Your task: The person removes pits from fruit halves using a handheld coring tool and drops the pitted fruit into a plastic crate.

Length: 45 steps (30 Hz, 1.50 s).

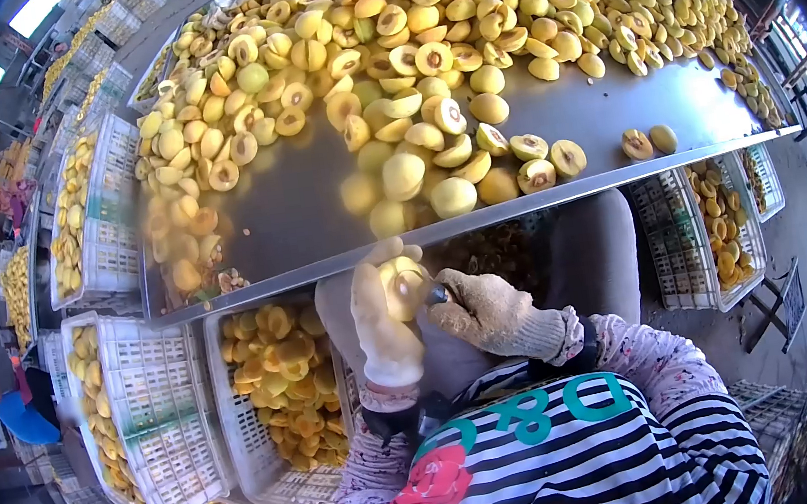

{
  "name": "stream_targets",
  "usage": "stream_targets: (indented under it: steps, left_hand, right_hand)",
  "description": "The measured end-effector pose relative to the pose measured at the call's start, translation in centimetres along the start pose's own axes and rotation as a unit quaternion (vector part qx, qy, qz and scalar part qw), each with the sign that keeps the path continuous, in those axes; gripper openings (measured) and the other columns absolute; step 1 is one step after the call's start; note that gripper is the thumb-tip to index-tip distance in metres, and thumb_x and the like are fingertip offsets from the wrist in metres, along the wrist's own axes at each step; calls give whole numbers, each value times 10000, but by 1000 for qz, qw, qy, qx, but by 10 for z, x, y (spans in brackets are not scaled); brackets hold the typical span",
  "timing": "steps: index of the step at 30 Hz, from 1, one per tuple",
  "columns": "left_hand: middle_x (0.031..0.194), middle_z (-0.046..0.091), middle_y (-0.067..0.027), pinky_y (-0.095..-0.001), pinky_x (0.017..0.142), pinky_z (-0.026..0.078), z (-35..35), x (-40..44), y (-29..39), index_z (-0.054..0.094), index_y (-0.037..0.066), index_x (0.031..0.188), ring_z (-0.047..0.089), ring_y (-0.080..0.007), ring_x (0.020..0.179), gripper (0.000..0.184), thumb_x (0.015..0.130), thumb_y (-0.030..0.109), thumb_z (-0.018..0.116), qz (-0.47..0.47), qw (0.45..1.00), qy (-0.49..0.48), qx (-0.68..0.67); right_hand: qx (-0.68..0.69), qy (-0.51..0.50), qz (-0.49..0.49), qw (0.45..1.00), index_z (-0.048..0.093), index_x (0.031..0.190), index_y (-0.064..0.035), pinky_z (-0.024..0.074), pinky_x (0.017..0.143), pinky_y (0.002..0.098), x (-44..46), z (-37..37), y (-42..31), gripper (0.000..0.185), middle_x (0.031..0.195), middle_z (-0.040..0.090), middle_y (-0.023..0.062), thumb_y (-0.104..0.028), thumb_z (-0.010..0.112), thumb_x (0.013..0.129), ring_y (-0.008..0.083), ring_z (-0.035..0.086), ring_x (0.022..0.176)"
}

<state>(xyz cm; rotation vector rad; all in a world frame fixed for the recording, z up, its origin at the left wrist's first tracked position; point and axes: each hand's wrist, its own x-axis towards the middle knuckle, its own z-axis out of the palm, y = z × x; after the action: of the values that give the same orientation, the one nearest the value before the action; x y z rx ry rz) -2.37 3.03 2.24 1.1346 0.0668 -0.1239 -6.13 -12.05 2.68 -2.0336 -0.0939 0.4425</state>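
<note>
My left hand (384,325), in a pale glove, holds a halved yellow fruit (406,287) with its cut side up, just below the front edge of the metal table (295,190). My right hand (492,314), in a knitted glove, is closed around a small dark-tipped tool (438,294) whose end is close to the fruit. Most of the tool is hidden in the glove. Loose fruit halves (452,196) lie on the table right beyond my hands, some showing brown pits.
A large heap of fruit halves (495,9) covers the table's far side. Crates of fruit (284,387) stand at the lower left, another crate (714,234) at the right beside a folding stool (783,306). A person (25,409) is at the far left.
</note>
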Motion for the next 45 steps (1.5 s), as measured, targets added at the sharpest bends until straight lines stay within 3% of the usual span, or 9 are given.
stream_targets:
  steps: [8,15,23,27,31,34,38,41,45]
  left_hand:
    - [1083,670,-138,-320,781,586,-4,8,-4,630,2,1157,656,-232,961,248,1013,182,538,-71,980,56,-176]
    - [1048,704,-148,-409,918,568,7,6,-2,684,-25,1088,690,-268,962,246,999,168,562,50,998,14,-45]
    - [919,718,-157,-288,663,570,9,33,22,660,-53,1151,695,-227,743,284,989,168,585,-179,967,-175,36]
    - [918,724,-85,-178,662,470,26,30,11,635,-19,1226,623,-86,749,286,990,126,561,-72,986,-150,2]
    - [950,722,-82,-191,680,477,21,24,-10,621,-31,1248,622,-80,769,311,1011,158,554,-44,990,-133,30]
    - [1043,707,-132,-277,804,522,13,26,-5,595,-31,1284,649,-164,888,349,1025,193,524,-87,980,-178,21]
    - [1156,679,-165,-358,968,519,35,2,-15,611,-28,1265,655,-222,1046,342,1030,199,513,122,990,-70,-32]
    - [1044,715,-151,-374,879,568,21,2,-25,665,-32,1167,693,-247,934,298,1037,196,523,49,998,-43,-13]
    - [941,722,-147,-364,773,597,20,16,-18,657,-28,1201,709,-264,816,297,1035,179,524,-106,986,-80,-103]
  right_hand:
    - [145,-51,-24,988,573,1246,-28,524,868,385,11,22,16,426,1034,703,171,-376,600,1001,308,676,960]
    - [265,-95,-75,957,581,1248,-41,508,905,359,10,13,20,458,1069,690,127,-420,612,993,222,647,991]
    - [161,-47,-62,984,584,1202,-58,493,760,315,-3,5,39,457,874,627,21,-469,587,1002,136,574,812]
    - [327,-180,50,926,578,1148,-54,463,694,303,-5,-16,32,478,805,571,-8,-503,601,988,124,514,746]
    - [208,-4,-136,969,588,1155,-54,470,686,277,3,8,50,458,807,594,-19,-483,597,995,98,536,734]
    - [126,-8,-73,989,596,1163,-60,472,699,265,-2,7,50,413,826,609,-17,-444,577,1011,88,536,743]
    - [329,-150,73,930,594,1061,-84,447,600,252,-11,-14,26,361,775,584,-6,-438,529,1033,99,524,665]
    - [599,-282,122,739,572,964,-93,412,566,250,-13,2,49,384,747,562,-4,-474,570,1009,96,490,637]
    - [302,-66,-25,951,588,964,-79,426,604,268,-6,20,55,417,745,559,7,-496,603,987,105,498,664]
